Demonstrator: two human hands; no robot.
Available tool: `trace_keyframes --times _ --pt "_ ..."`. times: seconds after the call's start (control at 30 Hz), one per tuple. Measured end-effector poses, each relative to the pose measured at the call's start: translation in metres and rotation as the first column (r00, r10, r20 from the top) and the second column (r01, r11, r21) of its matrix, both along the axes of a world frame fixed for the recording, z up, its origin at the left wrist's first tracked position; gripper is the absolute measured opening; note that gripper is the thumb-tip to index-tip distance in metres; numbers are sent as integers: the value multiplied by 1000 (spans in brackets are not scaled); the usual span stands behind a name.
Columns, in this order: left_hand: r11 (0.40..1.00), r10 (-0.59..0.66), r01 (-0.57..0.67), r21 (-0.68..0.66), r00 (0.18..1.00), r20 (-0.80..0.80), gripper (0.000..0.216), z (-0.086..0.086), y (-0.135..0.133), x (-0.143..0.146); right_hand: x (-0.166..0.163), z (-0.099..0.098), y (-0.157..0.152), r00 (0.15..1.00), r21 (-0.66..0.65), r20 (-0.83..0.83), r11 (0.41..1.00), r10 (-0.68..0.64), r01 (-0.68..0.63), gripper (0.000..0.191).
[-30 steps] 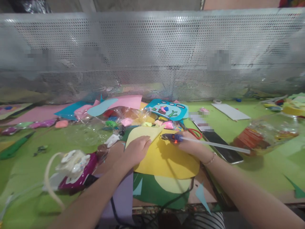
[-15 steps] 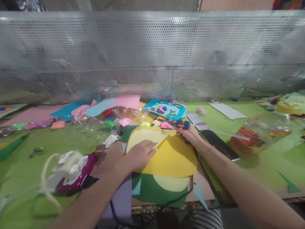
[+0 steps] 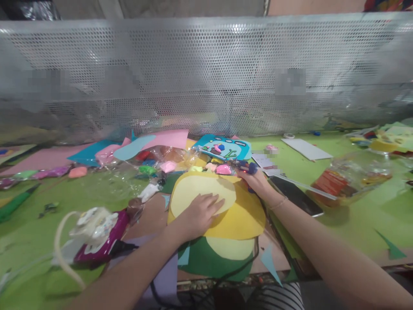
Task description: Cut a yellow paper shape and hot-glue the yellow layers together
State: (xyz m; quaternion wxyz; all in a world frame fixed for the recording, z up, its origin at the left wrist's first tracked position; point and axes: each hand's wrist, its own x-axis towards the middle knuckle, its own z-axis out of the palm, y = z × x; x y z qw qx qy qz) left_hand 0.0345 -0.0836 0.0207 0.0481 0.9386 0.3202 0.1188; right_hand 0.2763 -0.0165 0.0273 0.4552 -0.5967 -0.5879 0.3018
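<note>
My left hand (image 3: 200,213) lies with its fingers spread, pressing on a pale cream paper oval (image 3: 187,193). That oval rests flat over the left part of a larger yellow paper shape (image 3: 250,215). At the upper right of the yellow shape, my right hand (image 3: 258,183) is closed round a blue hot glue gun (image 3: 248,167) with a small red light. A long clear glue stick (image 3: 306,187) points back from it to the right. Under the yellow shape lies a dark green paper shape (image 3: 216,260) with another cream piece (image 3: 234,247) on it.
Packets of coloured clay (image 3: 169,166) and a decorated blue card (image 3: 222,147) lie behind the paper. A black phone (image 3: 297,196) and a clear plastic container (image 3: 351,176) are at right. To the left sits a purple item (image 3: 103,243) with a cable. A perforated metal screen (image 3: 206,73) stands behind.
The cream oval's right side, raised and angled before, now lies flat on the yellow shape. My left hand has shifted slightly right and spread its fingers. The right hand has barely moved.
</note>
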Motion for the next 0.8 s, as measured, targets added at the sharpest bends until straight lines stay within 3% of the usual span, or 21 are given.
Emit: trace_keyframes --times 0.1,0.2,0.3,0.4,0.47,0.67,0.8 --pt "997 54 -45 -70 991 124 44 -1 1 0 -6 7 -6 1000 19 -18 1000 0 1 29" --pt "976 174 -121 -181 933 317 43 -1 3 -1 -14 4 -9 959 -60 -281 997 24 -42 30" --pt "943 304 -190 -272 822 481 44 1 5 -1 -19 -2 -8 885 -144 -464 984 29 -108 32" --pt "914 388 -233 -332 738 551 45 3 6 -2 -21 -3 -6 850 -196 -526 969 26 -151 36" --pt "916 385 -226 -332 728 567 46 4 4 -2 -21 -3 -5 822 -205 -569 968 5 -147 33" --pt "954 232 -95 -283 832 504 44 2 0 1 -18 -3 -5 898 -133 -431 977 93 -165 35" --pt "930 352 -225 -292 773 527 45 2 2 -1 -16 -6 -4 920 -134 -383 981 77 -138 38"
